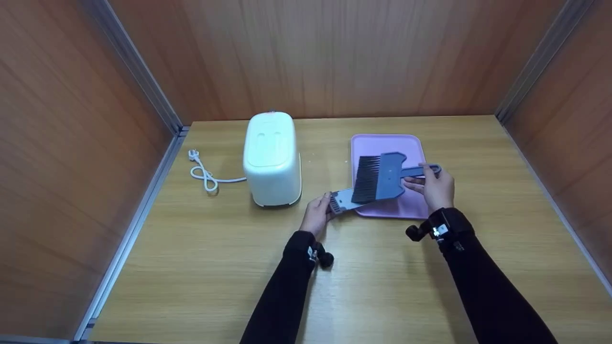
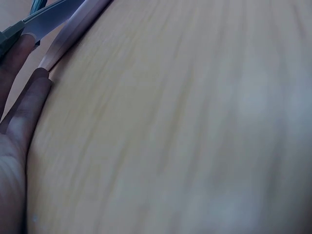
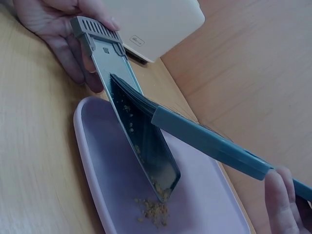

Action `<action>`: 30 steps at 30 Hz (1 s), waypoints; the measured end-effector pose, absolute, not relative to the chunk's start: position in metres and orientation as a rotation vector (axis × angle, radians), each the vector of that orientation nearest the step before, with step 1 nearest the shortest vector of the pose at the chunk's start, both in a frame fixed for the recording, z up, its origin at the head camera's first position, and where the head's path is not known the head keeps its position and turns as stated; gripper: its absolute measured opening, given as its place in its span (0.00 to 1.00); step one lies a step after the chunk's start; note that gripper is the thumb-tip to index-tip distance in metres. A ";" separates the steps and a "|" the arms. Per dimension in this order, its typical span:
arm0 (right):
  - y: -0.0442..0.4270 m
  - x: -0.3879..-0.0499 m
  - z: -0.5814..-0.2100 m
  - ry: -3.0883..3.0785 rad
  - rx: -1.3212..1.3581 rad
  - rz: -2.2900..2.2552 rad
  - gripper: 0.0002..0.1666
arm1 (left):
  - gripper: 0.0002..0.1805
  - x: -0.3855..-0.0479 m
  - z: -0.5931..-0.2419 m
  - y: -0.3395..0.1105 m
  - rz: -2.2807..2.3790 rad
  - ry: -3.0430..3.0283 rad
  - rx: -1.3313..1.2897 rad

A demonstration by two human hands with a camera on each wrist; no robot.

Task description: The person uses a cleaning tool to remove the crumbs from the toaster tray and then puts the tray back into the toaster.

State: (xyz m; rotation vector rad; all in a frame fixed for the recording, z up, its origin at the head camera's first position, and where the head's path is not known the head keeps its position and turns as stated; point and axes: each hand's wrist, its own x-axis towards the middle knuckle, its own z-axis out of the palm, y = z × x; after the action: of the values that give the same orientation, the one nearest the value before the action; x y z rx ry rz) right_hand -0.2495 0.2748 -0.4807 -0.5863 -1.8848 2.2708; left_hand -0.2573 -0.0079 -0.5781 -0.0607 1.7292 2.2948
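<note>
My left hand [image 1: 315, 216] grips the grey slotted end of a narrow crumb tray [image 1: 343, 200]. In the right wrist view the crumb tray [image 3: 108, 54] slopes down over a purple tray [image 1: 386, 143]. My right hand [image 1: 437, 188] holds the handle of a blue brush [image 1: 390, 176], whose dark bristles [image 3: 131, 95] touch the crumb tray's upper part. Crumbs cling along the slope, and a small heap of crumbs [image 3: 153, 212] lies on the purple tray below its low end. The left wrist view catches only part of my left hand [image 2: 19, 122] at its edge.
A white toaster [image 1: 271, 162] with a closed top stands left of the purple tray. Its white cord [image 1: 232, 180] runs left to a plug [image 1: 193, 155] on the wooden table [image 1: 191, 282]. Wood-grain panels [image 1: 334, 57] enclose the back and both sides.
</note>
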 end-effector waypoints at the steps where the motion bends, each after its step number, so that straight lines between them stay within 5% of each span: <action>1: 0.278 -0.249 -0.481 -1.867 -0.588 2.275 0.23 | 0.26 -0.258 -0.578 -0.006 2.287 1.733 -0.054; 17: 0.304 -0.240 -0.467 -1.877 -0.597 2.254 0.15 | 0.26 -0.260 -0.581 -0.006 2.326 1.678 -0.055; 24: 0.326 -0.235 -0.466 -1.945 -0.610 2.233 0.26 | 0.26 -0.260 -0.580 -0.005 2.309 1.710 -0.045; 30: 0.338 -0.232 -0.466 -1.868 -0.556 2.278 0.14 | 0.26 -0.259 -0.581 -0.005 2.305 1.731 -0.037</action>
State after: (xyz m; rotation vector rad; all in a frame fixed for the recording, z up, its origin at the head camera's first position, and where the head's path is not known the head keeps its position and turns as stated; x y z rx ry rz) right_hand -0.2320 0.3378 -0.4661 -0.5559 -1.8678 2.2776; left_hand -0.2595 -0.0053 -0.5807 -0.0371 1.7308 2.3050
